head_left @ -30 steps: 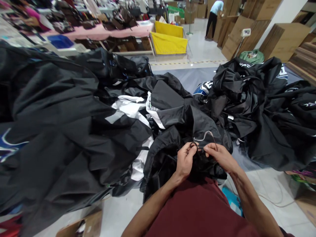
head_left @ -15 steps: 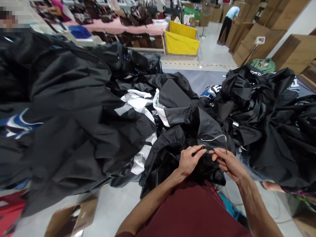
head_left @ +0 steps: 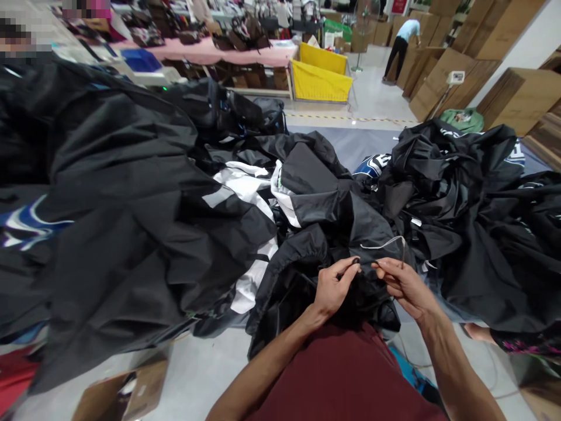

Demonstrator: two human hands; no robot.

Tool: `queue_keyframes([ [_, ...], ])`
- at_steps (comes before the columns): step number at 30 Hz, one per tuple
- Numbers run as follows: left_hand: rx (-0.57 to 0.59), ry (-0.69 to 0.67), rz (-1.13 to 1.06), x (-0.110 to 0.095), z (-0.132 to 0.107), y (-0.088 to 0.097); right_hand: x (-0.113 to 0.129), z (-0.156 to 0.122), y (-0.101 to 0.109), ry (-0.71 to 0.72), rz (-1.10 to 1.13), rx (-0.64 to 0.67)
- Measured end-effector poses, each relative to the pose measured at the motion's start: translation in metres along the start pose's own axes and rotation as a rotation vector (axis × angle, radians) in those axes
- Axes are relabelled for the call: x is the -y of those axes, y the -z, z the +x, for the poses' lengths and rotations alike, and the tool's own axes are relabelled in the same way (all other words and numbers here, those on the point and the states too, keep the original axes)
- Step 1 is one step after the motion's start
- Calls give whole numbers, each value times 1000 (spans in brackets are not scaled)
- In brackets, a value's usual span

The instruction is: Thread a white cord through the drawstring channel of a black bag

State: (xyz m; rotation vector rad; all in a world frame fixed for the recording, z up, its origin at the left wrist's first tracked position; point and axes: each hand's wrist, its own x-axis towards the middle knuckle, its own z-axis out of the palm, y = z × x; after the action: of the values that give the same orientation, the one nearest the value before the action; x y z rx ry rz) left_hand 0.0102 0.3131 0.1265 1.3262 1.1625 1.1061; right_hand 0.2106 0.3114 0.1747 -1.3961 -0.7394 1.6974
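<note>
The small, dark, cord-like piece pinched by the left hand near the grey table's front edge seems light, pliant, best held endwise; the right hand's fingertips meet, contents unclear.

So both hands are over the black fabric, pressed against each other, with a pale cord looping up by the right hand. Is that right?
One thing is wrong: the hands aren't pressed together. The head view shows a gap between the left hand and the right hand. Both are over the black fabric, with the pale cord by the right hand.
</note>
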Motion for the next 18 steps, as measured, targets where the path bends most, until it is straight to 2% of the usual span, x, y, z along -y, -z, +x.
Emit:
queue_keyframes([
  [4,-19,-14,-23,-4,1,-3,-5,-4,-20,266,-193,-106],
  [8,21,-36,32,-1,-2,2,-22,-6,-34,523,-484,-30],
  [13,132,-29,-15,4,-5,16,-36,-5,-30,742,-714,-54],
  [18,192,3,-47,2,-3,23,-34,-6,-19,826,-947,-78],
])
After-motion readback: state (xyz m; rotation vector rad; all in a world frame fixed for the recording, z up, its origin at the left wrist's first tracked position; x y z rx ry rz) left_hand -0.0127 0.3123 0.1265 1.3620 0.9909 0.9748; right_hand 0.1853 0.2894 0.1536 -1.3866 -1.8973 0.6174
